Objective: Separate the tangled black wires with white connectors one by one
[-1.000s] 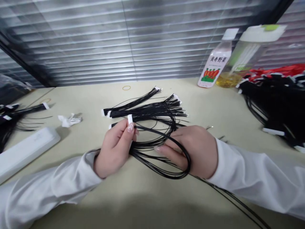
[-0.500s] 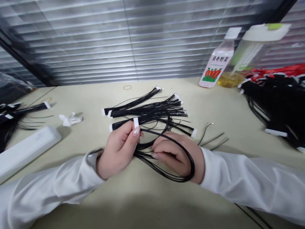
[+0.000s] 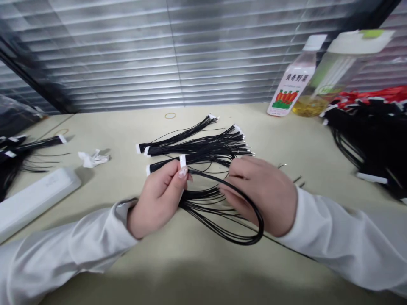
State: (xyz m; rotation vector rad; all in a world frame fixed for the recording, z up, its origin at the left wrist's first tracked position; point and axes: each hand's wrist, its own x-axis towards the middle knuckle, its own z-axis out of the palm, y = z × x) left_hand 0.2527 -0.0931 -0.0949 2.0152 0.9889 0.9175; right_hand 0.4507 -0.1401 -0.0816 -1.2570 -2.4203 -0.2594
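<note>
My left hand [image 3: 159, 201] is closed in a pinch, its thumb pressing on a looped bundle of black wires [image 3: 219, 233] right below a white connector or tag [image 3: 182, 161]. The loop bows out to the right, passing across my right hand [image 3: 263, 190]. That hand is closed too, its fingers curled on strands of the same bundle; the fingertips are partly hidden and slightly blurred. Just behind both hands lie more black wire bundles [image 3: 190, 148] with white ends, fanned out towards the right.
A white case [image 3: 41, 199] and crumpled tissue [image 3: 93, 158] lie left, near other black wires [image 3: 28, 148]. Back right stand a labelled bottle [image 3: 291, 87] and a clear jug [image 3: 337, 76]. Black and red wires [image 3: 372, 135] are heaped at the right. A rubber band [image 3: 170, 115] lies near the blinds.
My right hand has moved right and slightly up, away from my left hand, drawing along the strands. The left hand keeps its pinch in nearly the same place.
</note>
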